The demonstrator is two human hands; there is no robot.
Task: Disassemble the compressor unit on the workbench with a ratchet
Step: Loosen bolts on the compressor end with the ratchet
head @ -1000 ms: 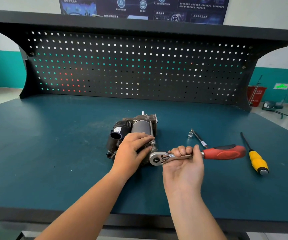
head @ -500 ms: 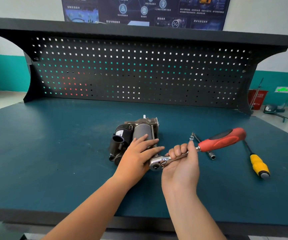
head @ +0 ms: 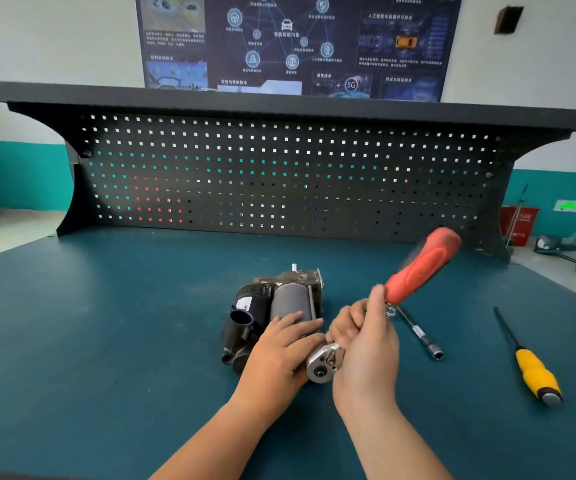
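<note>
The right hand (head: 366, 344) curls tightly round the metal shank of the ratchet (head: 418, 271), whose head sits at the compressor unit's near end and whose blurred red grip slants up to the right. The left hand (head: 279, 351) lies flat, fingers nearly straight, on the compressor unit (head: 279, 299), mid-workbench (head: 106, 341). The unit's white label is unreadable. On the wall poster (head: 293, 43), "5G" is legible.
</note>
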